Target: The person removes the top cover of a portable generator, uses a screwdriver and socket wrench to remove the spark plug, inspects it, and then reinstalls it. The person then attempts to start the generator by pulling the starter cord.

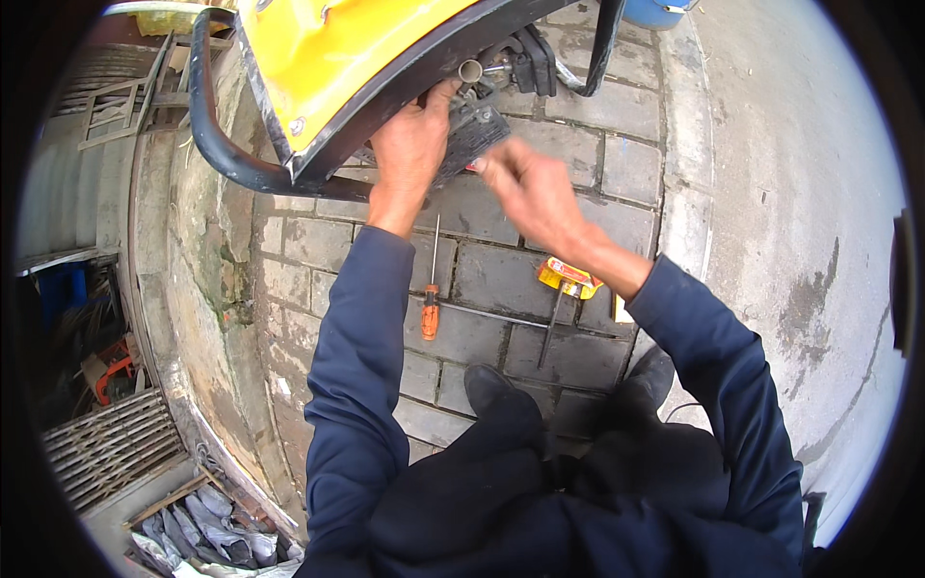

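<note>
A yellow vehicle body panel (337, 48) with a black tubular frame (217, 144) hangs over the brick paving at the top. Beneath it sits a dark grey ribbed part (472, 135) next to a short metal tube (470, 70). My left hand (412, 144) grips the left side of that ribbed part, thumb up by the tube. My right hand (535, 193) is blurred, its fingertips pinched together at the part's right edge; I cannot tell whether they hold anything small. Both arms wear dark blue sleeves.
An orange-handled screwdriver (431, 308) lies on the bricks between my arms. A yellow-handled tool (568, 279) and a long metal rod (482, 313) lie beside my right forearm. My black shoes (491, 385) stand below. A concrete kerb (684, 193) borders the road at right.
</note>
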The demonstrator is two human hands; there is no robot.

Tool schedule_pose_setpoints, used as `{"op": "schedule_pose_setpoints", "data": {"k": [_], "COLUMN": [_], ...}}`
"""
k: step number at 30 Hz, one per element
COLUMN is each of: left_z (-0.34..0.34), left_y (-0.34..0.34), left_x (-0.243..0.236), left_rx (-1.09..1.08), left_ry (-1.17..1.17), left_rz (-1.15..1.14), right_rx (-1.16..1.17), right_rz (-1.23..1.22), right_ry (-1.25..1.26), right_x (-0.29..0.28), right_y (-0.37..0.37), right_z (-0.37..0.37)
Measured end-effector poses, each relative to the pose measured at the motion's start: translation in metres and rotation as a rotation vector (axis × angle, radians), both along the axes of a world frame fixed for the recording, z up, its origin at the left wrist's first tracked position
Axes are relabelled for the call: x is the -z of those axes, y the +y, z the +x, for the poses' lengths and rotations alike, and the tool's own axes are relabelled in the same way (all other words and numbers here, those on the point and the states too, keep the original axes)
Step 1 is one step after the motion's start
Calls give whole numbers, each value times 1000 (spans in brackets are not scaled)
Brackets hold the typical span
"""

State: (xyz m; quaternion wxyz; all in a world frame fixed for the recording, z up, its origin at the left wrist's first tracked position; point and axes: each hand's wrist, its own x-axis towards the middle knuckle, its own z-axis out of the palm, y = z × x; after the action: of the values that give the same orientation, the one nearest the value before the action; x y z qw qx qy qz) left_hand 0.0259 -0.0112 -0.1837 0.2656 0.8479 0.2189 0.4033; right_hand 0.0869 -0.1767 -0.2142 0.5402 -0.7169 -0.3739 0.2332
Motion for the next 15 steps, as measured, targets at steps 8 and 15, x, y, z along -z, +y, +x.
{"op": "schedule_pose_setpoints", "data": {"k": [8, 15], "left_z": [7, 6], "left_y": [0, 4], "left_x": [-4, -9], "left_rx": [36, 63], "left_ry": [-110, -43], "left_rz": [-199, -130], "right_rx": [-637, -440], "right_rz": [-707, -734], "right_ry": [43, 129], "right_x": [89, 123], "right_y": [36, 49], "right_z": [-145, -150]}}
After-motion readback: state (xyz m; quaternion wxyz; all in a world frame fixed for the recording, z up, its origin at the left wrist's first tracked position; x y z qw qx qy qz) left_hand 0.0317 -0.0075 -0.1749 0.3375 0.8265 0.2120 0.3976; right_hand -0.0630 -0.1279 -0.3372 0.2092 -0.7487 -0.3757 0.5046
